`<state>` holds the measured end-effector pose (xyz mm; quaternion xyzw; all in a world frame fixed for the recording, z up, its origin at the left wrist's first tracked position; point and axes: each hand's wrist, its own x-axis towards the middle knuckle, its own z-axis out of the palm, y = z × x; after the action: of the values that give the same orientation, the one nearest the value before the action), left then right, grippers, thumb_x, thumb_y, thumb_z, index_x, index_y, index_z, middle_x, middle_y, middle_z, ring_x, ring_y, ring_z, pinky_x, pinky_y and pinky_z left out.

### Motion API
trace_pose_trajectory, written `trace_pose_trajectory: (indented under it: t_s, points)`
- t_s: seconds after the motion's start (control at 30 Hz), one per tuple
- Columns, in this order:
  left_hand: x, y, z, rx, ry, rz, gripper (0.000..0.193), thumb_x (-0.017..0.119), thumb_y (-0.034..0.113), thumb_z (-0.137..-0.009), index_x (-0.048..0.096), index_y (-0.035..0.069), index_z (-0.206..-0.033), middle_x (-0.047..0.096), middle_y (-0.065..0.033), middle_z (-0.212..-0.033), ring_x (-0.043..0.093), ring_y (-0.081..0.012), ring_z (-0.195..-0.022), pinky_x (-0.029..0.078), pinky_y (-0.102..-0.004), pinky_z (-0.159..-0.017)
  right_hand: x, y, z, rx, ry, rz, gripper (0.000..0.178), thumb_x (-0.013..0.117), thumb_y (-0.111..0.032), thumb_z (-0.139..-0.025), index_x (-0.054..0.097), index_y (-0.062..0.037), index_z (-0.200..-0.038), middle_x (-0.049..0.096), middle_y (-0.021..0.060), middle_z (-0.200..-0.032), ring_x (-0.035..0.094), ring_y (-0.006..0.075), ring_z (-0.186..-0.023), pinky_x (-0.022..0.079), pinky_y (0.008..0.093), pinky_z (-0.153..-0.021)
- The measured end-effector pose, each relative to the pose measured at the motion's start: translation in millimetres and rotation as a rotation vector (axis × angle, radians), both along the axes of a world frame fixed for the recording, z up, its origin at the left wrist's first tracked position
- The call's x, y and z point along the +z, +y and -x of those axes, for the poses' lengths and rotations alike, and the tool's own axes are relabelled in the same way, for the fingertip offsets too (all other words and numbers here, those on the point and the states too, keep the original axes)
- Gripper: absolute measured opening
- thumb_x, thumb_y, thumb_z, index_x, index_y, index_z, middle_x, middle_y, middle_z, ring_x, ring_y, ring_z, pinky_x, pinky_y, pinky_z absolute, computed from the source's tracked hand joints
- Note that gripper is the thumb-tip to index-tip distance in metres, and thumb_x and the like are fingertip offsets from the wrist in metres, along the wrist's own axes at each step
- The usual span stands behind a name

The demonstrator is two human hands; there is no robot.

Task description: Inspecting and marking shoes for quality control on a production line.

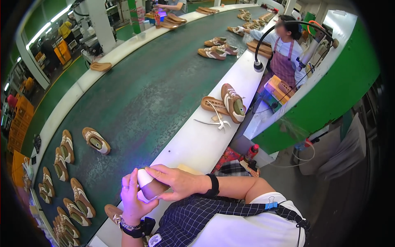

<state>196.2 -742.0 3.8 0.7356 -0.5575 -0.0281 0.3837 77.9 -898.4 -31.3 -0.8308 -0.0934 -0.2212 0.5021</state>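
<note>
Both hands cradle a brown-and-white sneaker [149,185] close to the chest — left hand [133,201] cupping it from below, fingers wrapped round the side, right hand [175,181] closed over the top, likely steadying it for inspection. Just left, the green conveyor belt [144,94] carries finished sneakers [95,140] — pincers [214,122] lie farther along the white desk [197,144]

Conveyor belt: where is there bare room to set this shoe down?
The green belt is bare mid-stretch, between the lone shoe and the far pairs. The white ledge is free below the pliers. The shoe rows at lower left are crowded.
</note>
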Motion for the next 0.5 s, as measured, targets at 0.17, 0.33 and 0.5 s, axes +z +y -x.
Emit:
trace_pose_trajectory:
  t_s: [0.17, 0.33, 0.5]
  points:
    - [0, 0, 0, -0.010, -0.005, -0.002, 0.092, 0.080, 0.022, -0.053, 0.038, 0.001, -0.132, 0.050, -0.0143, -0.106, 0.055, -0.0263, -0.092, 0.055, -0.0328, -0.063, -2, 1, 0, -0.021, -0.025, 0.004, 0.080, 0.070, -0.013, -0.072, 0.027, 0.0042, -0.137, 0.041, 0.0213, -0.127, 0.054, 0.0352, -0.106, 0.048, 0.0361, -0.086]
    - [-6, 1, 1, 0.044, 0.003, 0.027, 0.091, 0.081, 0.023, -0.053, 0.040, 0.001, -0.131, 0.049, -0.0145, -0.110, 0.055, -0.0254, -0.092, 0.055, -0.0327, -0.062, -8, 0, -5, -0.040, -0.127, 0.026, 0.076, 0.069, -0.018, -0.071, 0.032, 0.0068, -0.133, 0.044, 0.0251, -0.121, 0.055, 0.0389, -0.097, 0.049, 0.0380, -0.081]
    - [-11, 24, 16, 0.154, 0.035, -0.007, 0.094, 0.082, 0.024, -0.053, 0.037, -0.001, -0.131, 0.048, -0.0147, -0.111, 0.051, -0.0263, -0.100, 0.056, -0.0321, -0.067, -13, 20, -2, -0.038, -0.065, -0.068, 0.072, 0.071, -0.024, -0.071, 0.041, 0.0029, -0.130, 0.048, 0.0227, -0.122, 0.052, 0.0377, -0.109, 0.041, 0.0402, -0.095]
